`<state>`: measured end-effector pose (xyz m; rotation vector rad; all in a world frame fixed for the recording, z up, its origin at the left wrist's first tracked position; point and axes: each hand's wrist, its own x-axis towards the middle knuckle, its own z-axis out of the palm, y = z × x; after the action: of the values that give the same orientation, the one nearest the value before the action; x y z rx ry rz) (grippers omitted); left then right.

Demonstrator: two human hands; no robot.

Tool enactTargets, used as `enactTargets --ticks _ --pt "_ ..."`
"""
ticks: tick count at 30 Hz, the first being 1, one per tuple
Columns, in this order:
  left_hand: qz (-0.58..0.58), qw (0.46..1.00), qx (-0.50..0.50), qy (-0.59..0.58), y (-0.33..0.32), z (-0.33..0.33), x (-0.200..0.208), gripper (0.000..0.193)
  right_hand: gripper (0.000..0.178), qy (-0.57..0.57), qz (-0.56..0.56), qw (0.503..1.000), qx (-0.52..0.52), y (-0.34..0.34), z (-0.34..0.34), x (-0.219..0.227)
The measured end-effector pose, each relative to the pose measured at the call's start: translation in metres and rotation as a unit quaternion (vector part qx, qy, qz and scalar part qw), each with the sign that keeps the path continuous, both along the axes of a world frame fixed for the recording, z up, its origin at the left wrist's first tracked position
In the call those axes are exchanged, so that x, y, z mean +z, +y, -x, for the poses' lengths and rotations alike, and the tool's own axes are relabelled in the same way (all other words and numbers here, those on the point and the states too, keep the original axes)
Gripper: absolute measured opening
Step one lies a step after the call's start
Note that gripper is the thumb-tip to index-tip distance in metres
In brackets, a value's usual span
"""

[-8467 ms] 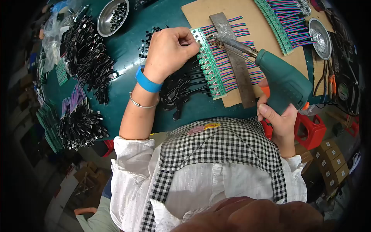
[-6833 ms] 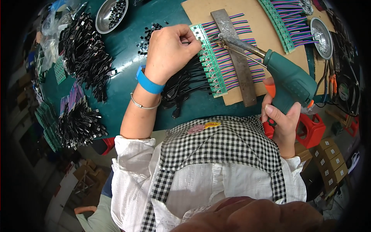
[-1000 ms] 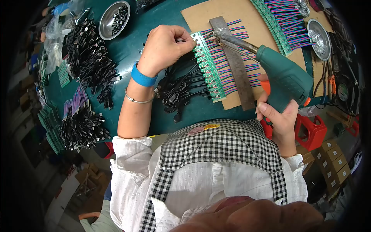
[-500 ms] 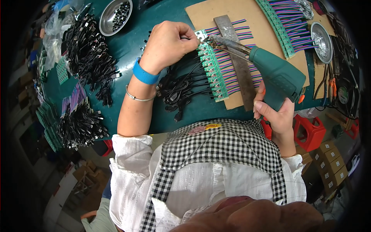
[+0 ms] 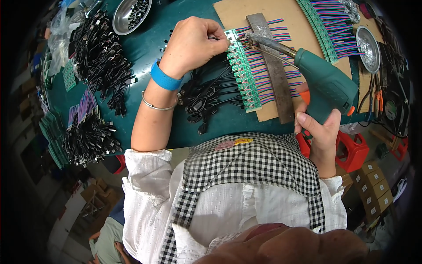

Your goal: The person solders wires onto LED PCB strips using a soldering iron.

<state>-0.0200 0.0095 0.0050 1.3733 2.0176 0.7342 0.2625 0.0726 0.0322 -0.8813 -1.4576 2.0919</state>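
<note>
My left hand [image 5: 191, 46] is closed in a pinch at the far end of a green circuit board strip [image 5: 244, 86]. Between its thumb and fingers shows a bit of thin black cable [image 5: 212, 38]. In my right hand [image 5: 320, 130] is a green soldering gun [image 5: 329, 86] with an orange trigger. Its metal tip points left, just right of the strip's far end and over the coloured ribbon wires. Black cables [image 5: 204, 99] run from the strip's left side; striped ribbon wires [image 5: 263, 90] leave its right side, beneath a flat metal bar [image 5: 274, 72].
Cardboard [image 5: 294, 13] lies under the strip. More wired boards [image 5: 317, 31] and a metal bowl [image 5: 368, 50] are at the right. Another bowl [image 5: 127, 27] holds small black parts at the far left. Black cable bundles [image 5: 99, 61] cover the left side. Red stools [image 5: 351, 152] stand below the table.
The soldering gun has drawn back to the right, its tip moving off the strip's far end. My left hand stays pinched there, slightly farther up in the picture.
</note>
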Motion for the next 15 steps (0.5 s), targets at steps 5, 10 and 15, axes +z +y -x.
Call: enactTargets --ticks 5,10,15 --pt "-0.003 1.0 0.0 0.002 0.0006 -0.0016 0.0015 0.015 0.039 -0.018 -0.002 0.999 0.035 -0.0003 -0.0028 -0.0068" --pt "-0.008 1.0 -0.004 0.006 0.0001 -0.0009 0.0007 0.015 0.042 -0.003 0.009 1.0 -0.008 0.0016 -0.0007 -0.0016" --pt "-0.009 1.0 -0.008 0.014 0.001 -0.0003 0.0014 0.014 0.057 -0.027 0.0 0.999 -0.035 0.0013 -0.0005 0.0006"
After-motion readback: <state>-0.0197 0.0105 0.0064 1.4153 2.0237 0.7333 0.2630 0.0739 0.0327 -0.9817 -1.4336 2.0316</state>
